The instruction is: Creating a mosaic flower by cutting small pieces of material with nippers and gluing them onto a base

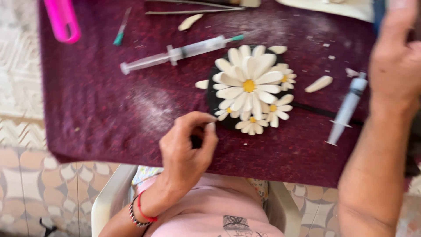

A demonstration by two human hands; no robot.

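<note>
Across the maroon cloth lie a long syringe, a second syringe, a pink handle and loose white petals. Centred sits the daisy cluster on a black disc. Just below it, the left hand pinches fingertips together; what it grips is hidden. The right hand hovers blurred; its grip is unclear.

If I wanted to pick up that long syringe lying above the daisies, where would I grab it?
Grip the long syringe around the middle of its clear barrel, coming straight down from above. It lies flat and slanted on the maroon cloth, with bare cloth along both long sides for fingertips. Avoid the green-capped tip at its right end, close to the white daisy piece, and the thin plunger end at the left.
</note>
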